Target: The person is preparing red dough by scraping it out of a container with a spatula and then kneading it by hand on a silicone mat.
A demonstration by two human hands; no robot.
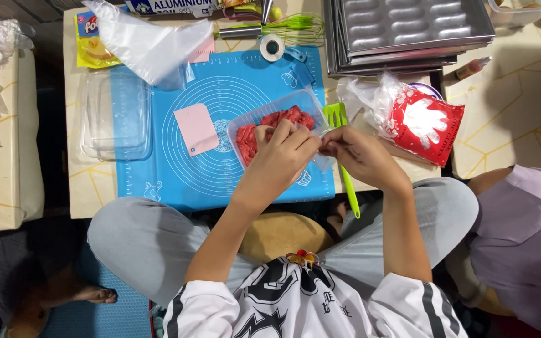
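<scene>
Both hands are pinching at one clear plastic tray (pixel 264 116) of red meat slices near the desk's front edge, on the blue silicone mat (pixel 220 94), left hand (pixel 283 156) gripping its rim, right hand (pixel 358 153) clenching its crinkly film.

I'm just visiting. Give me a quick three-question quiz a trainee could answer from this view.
1. True or false: both hands are at the clear plastic tray of red pieces.
2. What colour is the baking mat under the tray?
3. Which lies on the mat left of the tray: A) pink scraper, B) green whisk, C) tape roll?

Key: 1 true: left hand and right hand meet at its near edge. 2 blue. 3 A.
</scene>
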